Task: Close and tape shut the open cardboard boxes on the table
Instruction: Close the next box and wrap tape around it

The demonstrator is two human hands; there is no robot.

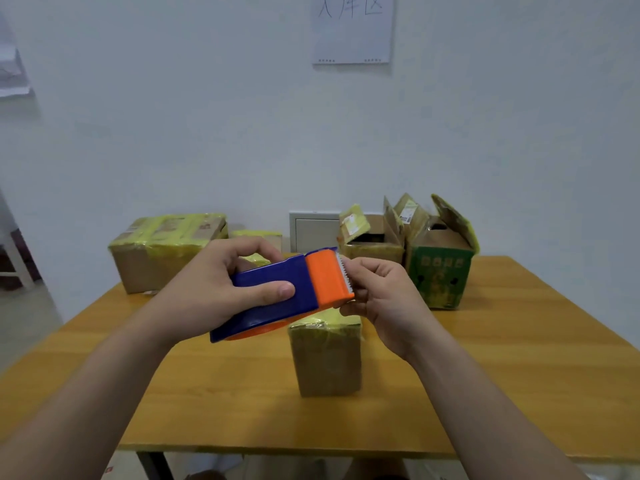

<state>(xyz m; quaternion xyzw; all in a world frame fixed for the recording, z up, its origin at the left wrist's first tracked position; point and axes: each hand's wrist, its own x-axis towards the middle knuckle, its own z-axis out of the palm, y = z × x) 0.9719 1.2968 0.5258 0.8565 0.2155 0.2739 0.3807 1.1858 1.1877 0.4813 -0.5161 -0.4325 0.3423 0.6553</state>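
Note:
My left hand [221,289] grips a blue and orange tape dispenser [277,292] held in the air above the table. My right hand [384,303] pinches at the dispenser's toothed orange end, fingers curled at the tape edge. Below them a small brown cardboard box [325,362] stands shut, with yellow tape across its top. At the back right, a brown box [374,249] and a green printed box [440,275] have their flaps standing open.
The wooden table [225,393] runs up to a white wall. A large taped box [162,251] sits at the back left with a smaller taped one [256,237] behind the dispenser. A paper sheet [353,29] hangs on the wall.

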